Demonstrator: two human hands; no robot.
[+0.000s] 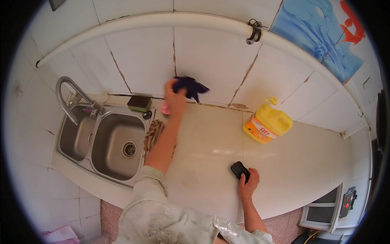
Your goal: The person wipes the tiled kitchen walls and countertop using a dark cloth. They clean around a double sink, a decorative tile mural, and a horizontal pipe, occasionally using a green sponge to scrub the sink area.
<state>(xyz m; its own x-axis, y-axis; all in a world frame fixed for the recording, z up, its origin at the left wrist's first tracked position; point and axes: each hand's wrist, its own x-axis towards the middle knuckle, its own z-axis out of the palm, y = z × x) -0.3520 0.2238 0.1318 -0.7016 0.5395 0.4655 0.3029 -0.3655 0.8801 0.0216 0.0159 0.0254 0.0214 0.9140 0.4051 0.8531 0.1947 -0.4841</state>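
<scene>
My left hand (175, 97) is slightly blurred and grips a dark purple cloth (191, 87) near the tiled wall, at the back edge of the countertop (207, 143). Just beneath that hand a pink object (165, 108) shows partly; the wrist hides the rest of it. My right hand (250, 183) holds a small black object (240, 171) at the front middle of the countertop; its exact kind is unclear. A brown patterned cloth (152, 134) lies beside the sink, partly covered by my left forearm.
To the left is a double-bowl steel sink (118, 146) with a curved faucet (65, 100). A green-and-dark sponge (139, 103) rests on its back rim. Back right stands a yellow detergent jug (268, 122). A white pipe (182, 20) crosses the wall.
</scene>
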